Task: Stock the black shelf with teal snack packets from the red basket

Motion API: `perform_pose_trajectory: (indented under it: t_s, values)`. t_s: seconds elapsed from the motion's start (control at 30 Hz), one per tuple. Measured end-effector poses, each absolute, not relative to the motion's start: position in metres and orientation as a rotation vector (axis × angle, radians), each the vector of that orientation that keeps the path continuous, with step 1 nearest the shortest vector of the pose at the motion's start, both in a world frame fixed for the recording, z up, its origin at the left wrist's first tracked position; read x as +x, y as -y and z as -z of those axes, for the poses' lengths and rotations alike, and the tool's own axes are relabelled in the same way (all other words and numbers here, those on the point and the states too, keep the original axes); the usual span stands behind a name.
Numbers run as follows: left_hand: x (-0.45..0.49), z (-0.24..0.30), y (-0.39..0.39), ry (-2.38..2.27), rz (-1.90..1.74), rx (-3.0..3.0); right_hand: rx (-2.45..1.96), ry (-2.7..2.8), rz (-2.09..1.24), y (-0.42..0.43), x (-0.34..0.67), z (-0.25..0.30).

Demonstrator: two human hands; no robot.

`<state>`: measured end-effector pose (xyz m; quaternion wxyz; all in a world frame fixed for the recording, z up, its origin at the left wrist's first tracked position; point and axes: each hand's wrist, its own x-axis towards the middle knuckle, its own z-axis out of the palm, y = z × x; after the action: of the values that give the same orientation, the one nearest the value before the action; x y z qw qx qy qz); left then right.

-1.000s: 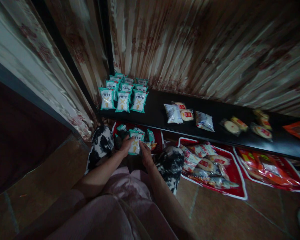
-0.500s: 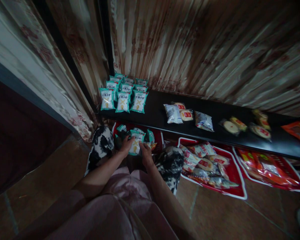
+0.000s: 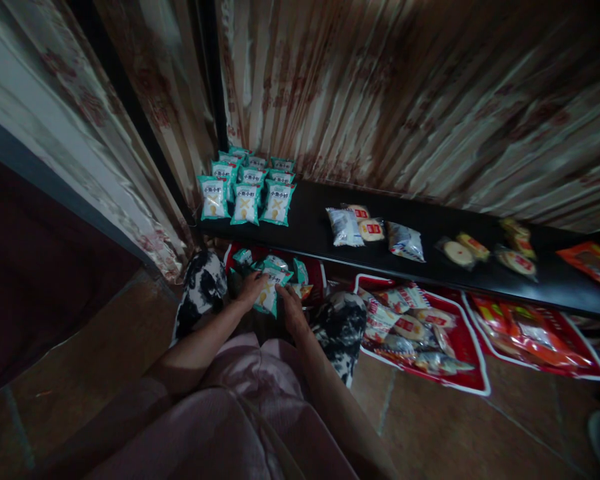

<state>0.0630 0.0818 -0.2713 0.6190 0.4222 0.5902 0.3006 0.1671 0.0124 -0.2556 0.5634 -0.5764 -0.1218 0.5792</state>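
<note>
Both my hands hold one teal snack packet [image 3: 271, 291] over a red tray [image 3: 318, 276] on the floor, under the end of a long black shelf [image 3: 310, 227]. My left hand [image 3: 250, 289] grips the packet's left side and my right hand [image 3: 291, 308] its right side, fingers closed on it. More teal packets [image 3: 300, 272] lie in the tray around it. On the shelf's left end stand several teal packets [image 3: 247, 190] in rows against the curtain.
Along the shelf lie clear and white snack bags [image 3: 347, 227], round cakes [image 3: 457, 253] and an orange packet [image 3: 593, 261]. Two more red trays [image 3: 473, 353] [image 3: 535, 333] of mixed snacks sit on the tiled floor to the right. My knees in black-and-white trousers [image 3: 203, 287] flank the first tray.
The teal packet has tilted and risen slightly between my hands. The view has shifted a little to the right.
</note>
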Motion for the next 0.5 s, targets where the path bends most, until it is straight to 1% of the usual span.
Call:
perform_pose_trajectory:
  t_s: [0.23,0.4,0.5]
  values:
    - [0.063,0.264,-0.085,-1.396,-0.622,1.122,-1.397,0.333,-1.275,-0.007,0.165,0.245]
    - [0.064,0.257,-0.083,-1.538,-0.689,1.285,-1.389,0.344,-1.218,-0.006,0.161,0.237]
    - [0.065,0.252,-0.08,-1.545,-0.77,1.407,-1.371,0.312,-1.241,-0.007,0.161,0.239]
